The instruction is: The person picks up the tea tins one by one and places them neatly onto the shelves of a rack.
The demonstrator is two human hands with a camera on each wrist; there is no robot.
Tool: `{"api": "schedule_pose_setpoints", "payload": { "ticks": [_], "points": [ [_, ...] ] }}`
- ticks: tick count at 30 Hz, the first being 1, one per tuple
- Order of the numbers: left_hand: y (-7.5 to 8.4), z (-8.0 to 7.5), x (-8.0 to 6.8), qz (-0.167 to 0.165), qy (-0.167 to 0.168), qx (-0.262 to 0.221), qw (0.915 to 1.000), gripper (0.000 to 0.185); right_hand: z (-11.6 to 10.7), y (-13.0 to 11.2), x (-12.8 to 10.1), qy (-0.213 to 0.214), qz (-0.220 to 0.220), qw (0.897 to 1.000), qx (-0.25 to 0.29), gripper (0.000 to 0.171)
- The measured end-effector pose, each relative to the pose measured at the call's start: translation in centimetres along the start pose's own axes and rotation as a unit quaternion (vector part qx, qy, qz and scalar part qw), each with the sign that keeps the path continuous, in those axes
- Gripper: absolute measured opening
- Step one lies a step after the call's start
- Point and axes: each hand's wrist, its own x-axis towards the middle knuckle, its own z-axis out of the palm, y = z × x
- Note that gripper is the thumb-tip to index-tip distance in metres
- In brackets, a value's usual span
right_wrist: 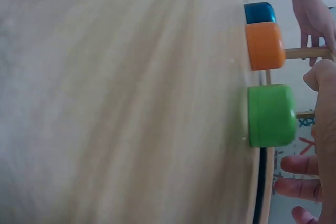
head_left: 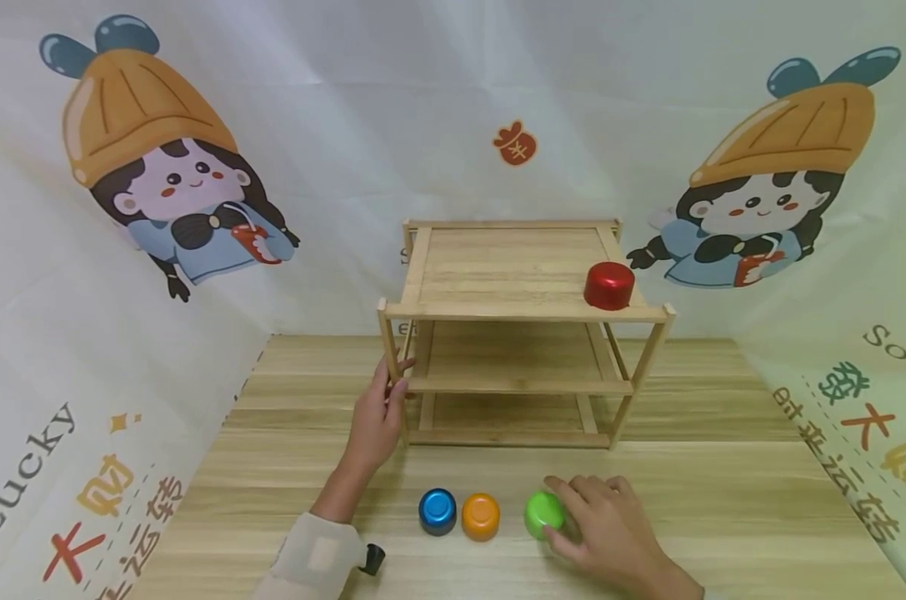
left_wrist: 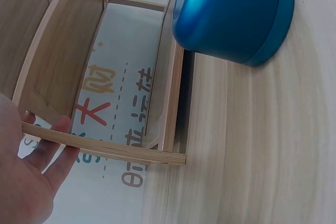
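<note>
My left hand grips the left front post of a three-tier wooden shelf rack. In the left wrist view the fingers lie against that post. Over a small round green cup is my right hand, thumb and fingers spread to either side of it. The right wrist view shows gaps between those fingers and the cup. An orange cup and a blue cup stand left of the green one, all apparently upside down. A red cup sits on the rack's top board, front right.
The rack stands on a wood-patterned table near the back wall. Printed cloth with cartoon figures hangs behind and on both sides. A small black object protrudes beside the left sleeve.
</note>
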Motion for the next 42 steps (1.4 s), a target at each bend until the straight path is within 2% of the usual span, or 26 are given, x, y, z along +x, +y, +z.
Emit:
{"api": "schedule_pose_setpoints", "payload": {
  "ticks": [25,36,42],
  "points": [
    [0.1,0.0,-0.1,0.002,0.004,0.001,1.0000,0.051,1.5,-0.7,-0.4,-0.042,-0.003,0.999,0.000,0.059],
    [0.0,0.0,-0.1,-0.011,-0.003,0.003,0.9999,0.051,1.7,-0.7,-0.4,-0.036,-0.009,0.999,-0.006,0.057],
    [0.1,0.0,-0.1,-0.004,0.002,-0.002,1.0000,0.051,1.8,-0.6,-0.4,-0.029,-0.012,0.999,-0.006,0.057]
  ]
}}
